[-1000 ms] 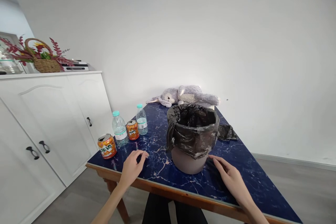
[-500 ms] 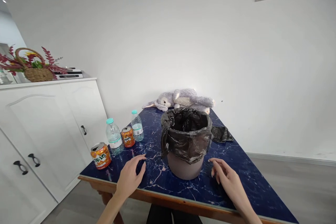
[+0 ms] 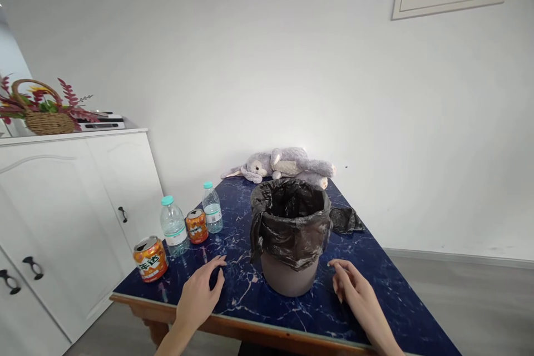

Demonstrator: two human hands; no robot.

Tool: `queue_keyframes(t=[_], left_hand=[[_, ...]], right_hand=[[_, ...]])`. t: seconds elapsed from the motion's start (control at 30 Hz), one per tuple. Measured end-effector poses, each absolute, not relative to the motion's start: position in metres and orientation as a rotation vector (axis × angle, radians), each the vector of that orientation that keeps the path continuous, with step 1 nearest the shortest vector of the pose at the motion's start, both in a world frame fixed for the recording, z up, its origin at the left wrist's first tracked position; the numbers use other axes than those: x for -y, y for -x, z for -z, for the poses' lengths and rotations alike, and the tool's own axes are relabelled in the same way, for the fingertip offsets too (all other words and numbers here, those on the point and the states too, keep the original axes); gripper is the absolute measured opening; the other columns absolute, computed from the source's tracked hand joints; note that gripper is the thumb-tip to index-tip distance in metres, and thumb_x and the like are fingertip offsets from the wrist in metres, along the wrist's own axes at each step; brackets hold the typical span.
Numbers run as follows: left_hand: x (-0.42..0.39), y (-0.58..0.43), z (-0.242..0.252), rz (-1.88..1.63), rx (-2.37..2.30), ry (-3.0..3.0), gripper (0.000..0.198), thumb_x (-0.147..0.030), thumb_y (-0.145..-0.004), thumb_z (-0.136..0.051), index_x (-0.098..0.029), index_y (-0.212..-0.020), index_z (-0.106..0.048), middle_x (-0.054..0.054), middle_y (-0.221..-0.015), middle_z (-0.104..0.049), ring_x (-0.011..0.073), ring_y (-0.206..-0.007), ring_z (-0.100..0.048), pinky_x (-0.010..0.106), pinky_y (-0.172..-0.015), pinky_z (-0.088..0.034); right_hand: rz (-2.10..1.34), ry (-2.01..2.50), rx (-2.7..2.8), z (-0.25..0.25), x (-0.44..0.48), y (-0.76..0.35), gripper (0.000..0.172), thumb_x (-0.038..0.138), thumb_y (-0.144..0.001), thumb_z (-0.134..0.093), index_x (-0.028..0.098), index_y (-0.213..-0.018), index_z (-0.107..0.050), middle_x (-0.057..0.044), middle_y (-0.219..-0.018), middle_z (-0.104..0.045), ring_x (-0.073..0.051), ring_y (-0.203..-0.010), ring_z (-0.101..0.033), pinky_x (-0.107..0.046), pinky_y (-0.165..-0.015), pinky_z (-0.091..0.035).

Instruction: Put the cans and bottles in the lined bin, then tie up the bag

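Grey round bin with black plastic liner [image 3: 287, 233] sits on the blue marbled bench [image 3: 375, 289]. Left hand [image 3: 198, 297] lies at its 8 o'clock, right hand [image 3: 354, 292] at 4 o'clock, fingers spread and empty.

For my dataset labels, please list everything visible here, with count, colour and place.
bin: 1, grey-brown, black liner, table middle
water bottles: 2, clear, teal caps, table left
cans: 2, orange, beside bottles
plush toy: 1, grey, table's far end
loose bag: 1, black, right of bin
table: 1, blue marbled
cabinet: 1, white, left
basket: 1, wicker, on cabinet
left hand: 1, open, on table left of bin
right hand: 1, open, by bin's right side
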State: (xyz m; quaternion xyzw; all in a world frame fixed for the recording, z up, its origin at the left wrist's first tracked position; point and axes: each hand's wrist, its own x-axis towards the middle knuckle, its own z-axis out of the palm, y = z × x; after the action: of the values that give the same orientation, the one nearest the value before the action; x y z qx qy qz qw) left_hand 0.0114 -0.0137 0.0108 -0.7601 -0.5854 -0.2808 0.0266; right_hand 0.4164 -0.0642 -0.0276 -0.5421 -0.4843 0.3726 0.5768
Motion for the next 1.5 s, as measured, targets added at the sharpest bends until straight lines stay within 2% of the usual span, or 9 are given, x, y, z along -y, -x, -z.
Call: queue_keyframes(t=[0.33,0.6,0.9,1.1,1.2,1.33,1.5], left_hand=[[0.013,-0.011,-0.013,0.838,1.845,2.382,0.037,-0.047,-0.102,-0.044,-0.032,-0.122,-0.072,0.000,-0.143,-0.072,0.0281,-0.127,-0.072,0.042,-0.097,-0.065],[0.015,-0.014,-0.014,0.869,1.850,2.367,0.033,-0.045,-0.102,-0.044,-0.033,-0.116,-0.072,-0.001,-0.140,-0.073,0.0286,-0.127,-0.072,0.045,-0.101,-0.063],[0.015,-0.012,-0.009,0.925,1.807,2.373,0.031,-0.043,-0.102,-0.046,-0.030,-0.108,-0.073,0.000,-0.137,-0.075,0.0275,-0.125,-0.073,0.039,-0.101,-0.063],[0.014,-0.012,-0.011,0.969,1.813,2.359,0.031,-0.045,-0.100,-0.047,-0.031,-0.107,-0.074,0.000,-0.134,-0.077,0.0279,-0.118,-0.077,0.037,-0.092,-0.066],[0.014,-0.013,-0.012,0.962,1.818,2.340,0.031,-0.044,-0.099,-0.047,-0.031,-0.105,-0.074,-0.001,-0.133,-0.077,0.0281,-0.116,-0.077,0.037,-0.093,-0.065],[0.014,-0.013,-0.013,0.931,1.833,2.347,0.034,-0.047,-0.100,-0.045,-0.032,-0.106,-0.074,-0.001,-0.136,-0.075,0.0272,-0.111,-0.079,0.034,-0.086,-0.067],[0.011,-0.013,-0.011,0.945,1.806,2.346,0.033,-0.048,-0.100,-0.045,-0.031,-0.106,-0.073,-0.001,-0.134,-0.076,0.0271,-0.110,-0.079,0.034,-0.087,-0.066]], right_hand=[[-0.869,1.254,1.156,0.026,0.065,-0.416,0.061,0.079,-0.094,-0.052,0.021,-0.114,-0.060,0.003,-0.069,-0.060,-0.019,-0.059,-0.056,-0.031,-0.062,-0.044],[-0.889,1.261,1.136,0.022,0.065,-0.413,0.062,0.082,-0.095,-0.048,0.022,-0.091,-0.063,0.000,-0.066,-0.061,-0.019,-0.057,-0.058,-0.031,-0.061,-0.045],[-0.816,1.293,1.254,0.016,0.071,-0.413,0.059,0.080,-0.094,-0.053,0.024,-0.084,-0.064,0.000,-0.067,-0.061,-0.018,-0.059,-0.057,-0.030,-0.063,-0.045],[-0.818,1.315,1.243,0.013,0.072,-0.410,0.064,0.084,-0.091,-0.051,0.023,-0.088,-0.068,-0.001,-0.066,-0.062,-0.020,-0.058,-0.058,-0.030,-0.060,-0.045],[-0.821,1.295,1.247,0.013,0.072,-0.410,0.062,0.082,-0.093,-0.052,0.023,-0.088,-0.068,-0.001,-0.067,-0.062,-0.019,-0.059,-0.059,-0.029,-0.060,-0.045],[-0.830,1.288,1.253,0.012,0.072,-0.411,0.060,0.081,-0.094,-0.052,0.023,-0.088,-0.067,0.000,-0.067,-0.061,-0.019,-0.059,-0.058,-0.029,-0.061,-0.045],[-0.827,1.274,1.258,0.014,0.069,-0.413,0.060,0.081,-0.094,-0.052,0.023,-0.089,-0.066,0.001,-0.067,-0.061,-0.018,-0.058,-0.057,-0.030,-0.061,-0.045]])
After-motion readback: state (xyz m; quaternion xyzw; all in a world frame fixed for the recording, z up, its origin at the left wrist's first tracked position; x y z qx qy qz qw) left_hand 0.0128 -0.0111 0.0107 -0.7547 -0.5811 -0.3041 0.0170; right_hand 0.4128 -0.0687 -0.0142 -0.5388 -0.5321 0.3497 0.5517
